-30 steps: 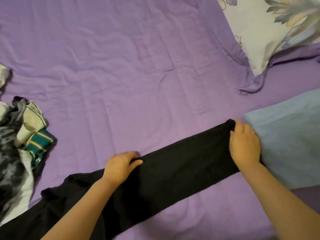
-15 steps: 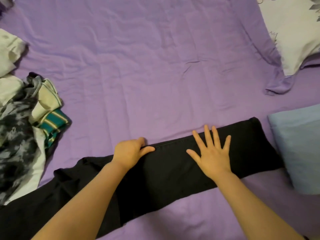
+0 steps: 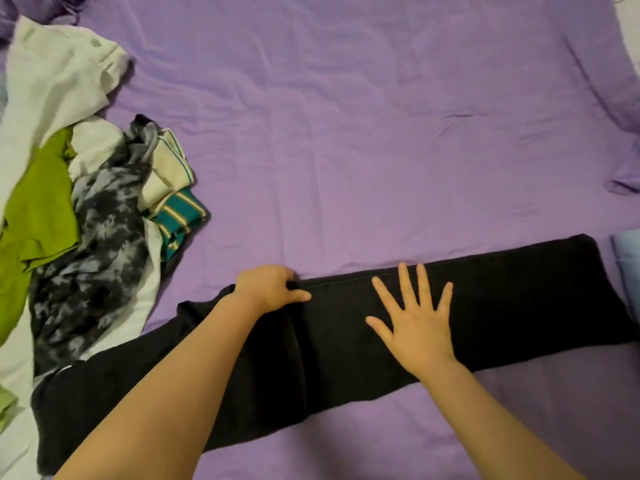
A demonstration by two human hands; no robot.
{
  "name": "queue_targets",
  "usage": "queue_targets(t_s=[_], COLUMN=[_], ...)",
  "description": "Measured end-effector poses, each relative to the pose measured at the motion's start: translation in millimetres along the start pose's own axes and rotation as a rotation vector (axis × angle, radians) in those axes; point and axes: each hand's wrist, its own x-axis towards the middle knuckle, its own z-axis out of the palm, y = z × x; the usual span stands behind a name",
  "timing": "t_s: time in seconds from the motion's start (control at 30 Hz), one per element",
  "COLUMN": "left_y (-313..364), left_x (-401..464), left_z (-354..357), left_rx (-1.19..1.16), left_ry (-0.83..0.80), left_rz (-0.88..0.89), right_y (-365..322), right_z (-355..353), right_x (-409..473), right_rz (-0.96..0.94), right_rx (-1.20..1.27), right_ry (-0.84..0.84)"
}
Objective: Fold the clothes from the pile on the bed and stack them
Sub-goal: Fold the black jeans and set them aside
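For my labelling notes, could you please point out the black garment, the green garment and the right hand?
black garment (image 3: 519, 292): head view, flat right portion.
green garment (image 3: 41, 209): head view, middle, in pile.
right hand (image 3: 419, 327): head view, back of hand.

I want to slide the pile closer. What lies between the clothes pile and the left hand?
In the head view, only bare purple sheet separates the pile from the left hand, which grips the black garment.

A purple bedsheet (image 3: 346, 133), lightly creased, fills nearly all I see in front of me. At the far right its edge bunches up into a fold (image 3: 623, 98), and a pale sliver in the top corner may be a pillow (image 3: 632, 15). The light is soft and even.
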Motion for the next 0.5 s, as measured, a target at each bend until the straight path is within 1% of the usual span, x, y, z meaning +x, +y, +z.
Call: queue_targets(t_s=[0.03, 0.07, 0.13, 0.2, 0.27, 0.37, 0.43, 0.47, 0.5], left_y=[-7, -14, -25, -28, -28, -31, -33, -34, -35], left_x=[-2, -4, -8, -10, -9, -12, -18, -21, -24], left_z=[-4, -7, -7, 0, 8, 15, 19, 21, 23], left_rx=[-0.003, 0.014, 0.065, 0.023, -0.064, -0.130, -0.160, -0.174, -0.187], left_ry=[-0.053, -0.082, -0.063, -0.015, 0.043, 0.146, 0.214, 0.250, 0.296], left_rz=[-0.019, -0.024, -0.026, -0.026, -0.028, -0.030, -0.041, -0.048, -0.052], right_y=[-10, -22, -49, -66, -73, -75, -86, -93, -98], right_z=[-3, -5, -2, 2, 7, 14, 7, 1, -4], right_x=[-6, -12, -21, -18, -8, -4, -9, -12, -14], right_rz=[0.015, -0.015, -0.146, -0.223, -0.201, -0.159, -0.122, -0.129, -0.180], right_rx=[0.038, 0.074, 0.066, 0.019, -0.031, -0.099, -0.064, -0.032, -0.017], right_ry=[0.007, 0.003, -0.023, -0.050, -0.065, -0.073, -0.050, -0.050, -0.045])
